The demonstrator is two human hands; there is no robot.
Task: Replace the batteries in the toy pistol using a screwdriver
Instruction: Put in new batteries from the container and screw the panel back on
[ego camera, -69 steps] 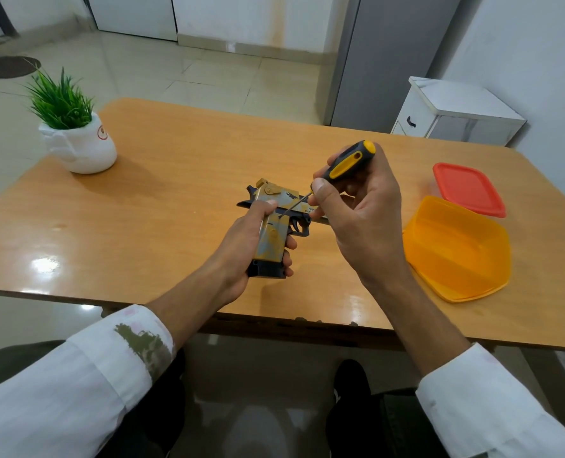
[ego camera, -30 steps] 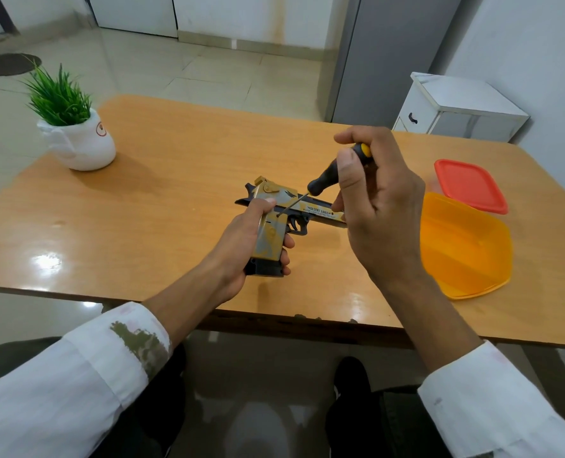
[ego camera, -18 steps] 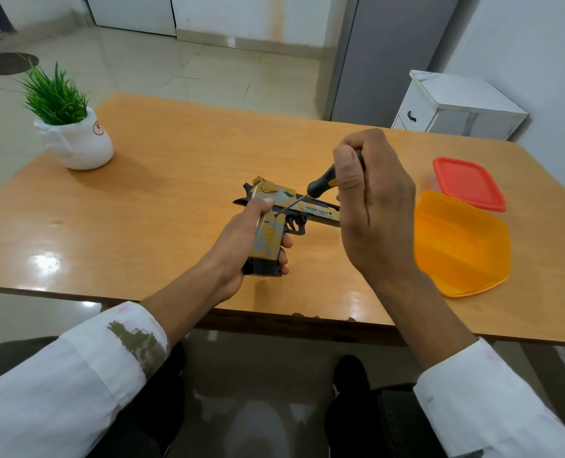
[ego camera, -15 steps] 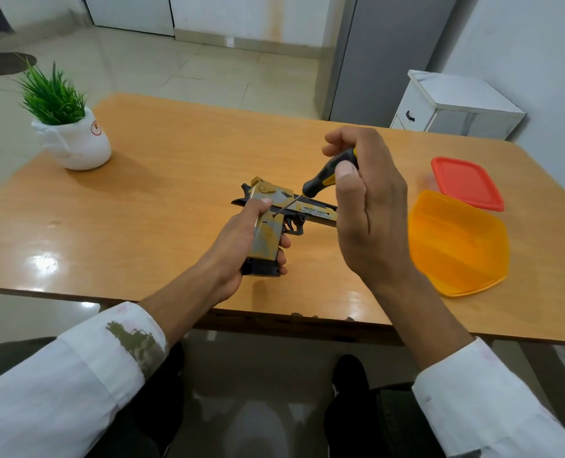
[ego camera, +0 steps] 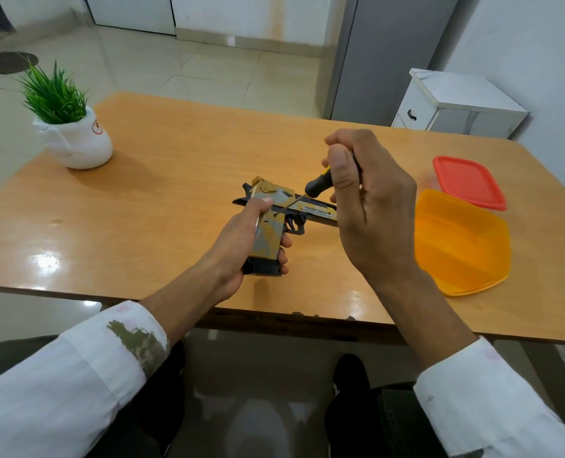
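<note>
- Left hand (ego camera: 241, 246): closed around the grip of the toy pistol (ego camera: 274, 223), thumb laid along the rear of the slide, fingers wrapped round the front of the grip.
- Toy pistol: held over the wooden table (ego camera: 162, 206), near its front edge and roughly at its middle. Barrel points to the right; the black base of the grip faces the person. Yellow and grey finish, black trigger guard, printed lettering on the side of the barrel.
- Right hand (ego camera: 370, 206): closed on the handle of the screwdriver (ego camera: 310, 190), thumb pressed on the handle's upper part, fingers curled behind it. Most of the handle is hidden by the hand; only its black lower end and a sliver of yellow show.
- Screwdriver: thin shaft slants down and to the left, tip resting on the pistol's side just above the grip. The screw itself is too small to make out.
- Orange container (ego camera: 463, 246): open, on the table to the right of the right hand.
- Red lid (ego camera: 468, 181): flat on the table just behind the orange container, touching or overlapping its far edge.
- Potted plant (ego camera: 72, 127): white pot, green leaves, far left corner of the table, well apart from the hands.
- Both sleeves are white; the left sleeve (ego camera: 86, 368) carries a greenish stain at the cuff.
</note>
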